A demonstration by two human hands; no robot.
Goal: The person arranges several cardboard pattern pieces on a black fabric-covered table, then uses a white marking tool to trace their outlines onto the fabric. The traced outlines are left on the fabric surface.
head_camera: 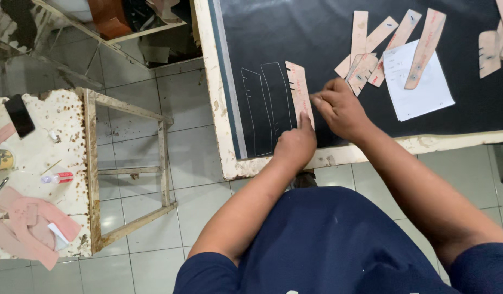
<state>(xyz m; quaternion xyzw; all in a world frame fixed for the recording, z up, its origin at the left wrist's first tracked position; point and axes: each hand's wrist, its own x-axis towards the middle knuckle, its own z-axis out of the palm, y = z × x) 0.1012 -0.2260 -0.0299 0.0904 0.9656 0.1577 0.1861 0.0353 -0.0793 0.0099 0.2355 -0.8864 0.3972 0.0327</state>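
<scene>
A narrow tan cardboard template (298, 90) with notched edges lies on a black sheet (295, 38) that covers the worktable. My left hand (295, 146) presses its lower end down with a fingertip. My right hand (340, 108) rests just to the right of the strip, fingers pinched together at its edge; whether it holds a marker is hidden. Left of the template, two traced strip outlines (265, 106) show in pale lines on the black sheet.
Several more tan templates (390, 46) and a white paper (420, 81) lie to the right on the sheet. The table's worn white edge (224, 125) runs along the left and front. A rusty side table (50, 163) at left carries pink cut pieces, a phone and small bottles.
</scene>
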